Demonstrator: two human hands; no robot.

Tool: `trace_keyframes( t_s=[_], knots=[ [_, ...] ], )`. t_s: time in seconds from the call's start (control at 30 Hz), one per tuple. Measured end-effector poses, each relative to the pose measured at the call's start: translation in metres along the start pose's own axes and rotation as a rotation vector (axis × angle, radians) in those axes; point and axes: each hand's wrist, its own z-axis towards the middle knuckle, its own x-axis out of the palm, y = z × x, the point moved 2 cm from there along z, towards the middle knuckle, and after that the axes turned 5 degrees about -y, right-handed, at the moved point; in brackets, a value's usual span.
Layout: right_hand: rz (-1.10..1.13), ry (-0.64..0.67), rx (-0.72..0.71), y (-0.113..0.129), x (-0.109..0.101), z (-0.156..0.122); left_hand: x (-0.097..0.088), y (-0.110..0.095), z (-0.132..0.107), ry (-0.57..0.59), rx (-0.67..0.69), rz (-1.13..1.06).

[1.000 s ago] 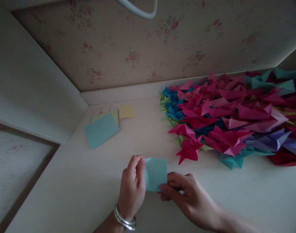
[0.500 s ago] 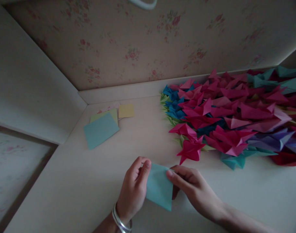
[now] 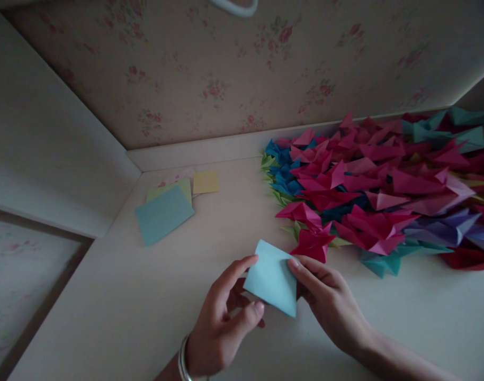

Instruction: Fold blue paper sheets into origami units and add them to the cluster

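Note:
A light blue square of folded paper is held up above the white tabletop, tilted. My right hand pinches its right edge, thumb on the face toward me and fingers behind. My left hand, with silver bangles at the wrist, is spread around the left side of the paper. Its index fingertip touches or nearly touches the upper left edge, while the thumb sits apart below the lower edge. The other left fingers are partly hidden behind the paper.
Flat sheets lie to the left: a blue sheet over a green sheet, beside a small yellow square. A heap of folded paper shapes, mostly pink, fills the right. Behind stands a floral wall; a white panel rises left.
The paper has moved up and a little right and turned its face more to the light. My left thumb has come off it and the left fingers have spread; the right hand still pinches.

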Motion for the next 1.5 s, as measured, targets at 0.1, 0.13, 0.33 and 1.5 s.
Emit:
trace_keyframes(
  t_s=[0.1,0.13,0.33,1.5],
  knots=[
    [0.025,0.021,0.02,0.001,0.001,-0.001,-0.001,0.0,0.003,0.025,0.019,-0.064],
    [0.028,0.029,0.026,0.001,0.001,-0.001,-0.001,0.0,0.003,0.035,0.03,-0.084],
    [0.015,0.027,0.043,0.001,0.0,0.0,0.0,-0.002,0.006,0.049,0.028,-0.124],
    [-0.301,0.083,-0.311,-0.001,-0.002,-0.016,-0.004,-0.011,0.012,-0.334,0.274,0.557]
  ],
)
